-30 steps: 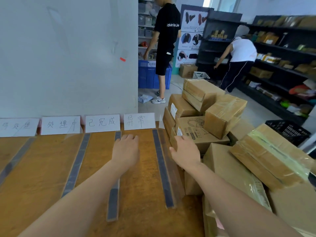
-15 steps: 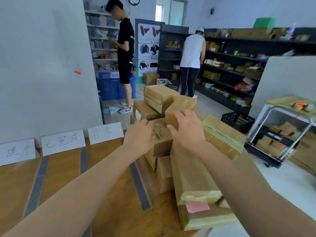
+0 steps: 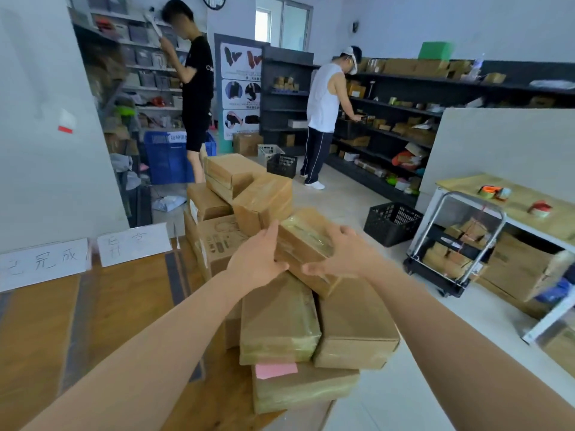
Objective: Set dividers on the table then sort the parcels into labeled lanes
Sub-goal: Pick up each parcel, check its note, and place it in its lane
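Left hand and right hand press opposite sides of a taped parcel on top of the parcel pile at the bench's right end (both grips apart, fingers fairly straight, not curled round it). Dividers lie on the bench below the label cards.

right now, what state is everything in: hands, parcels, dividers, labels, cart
left hand, pressed flat against the top parcel's left side
right hand, fingers spread on its right side
top parcel, taped shut, tilted on the pile
dividers, lying flat on the table
label cards, standing upright at the table's far edge
pink note, stuck on the lowest box
cart, loaded with boxes
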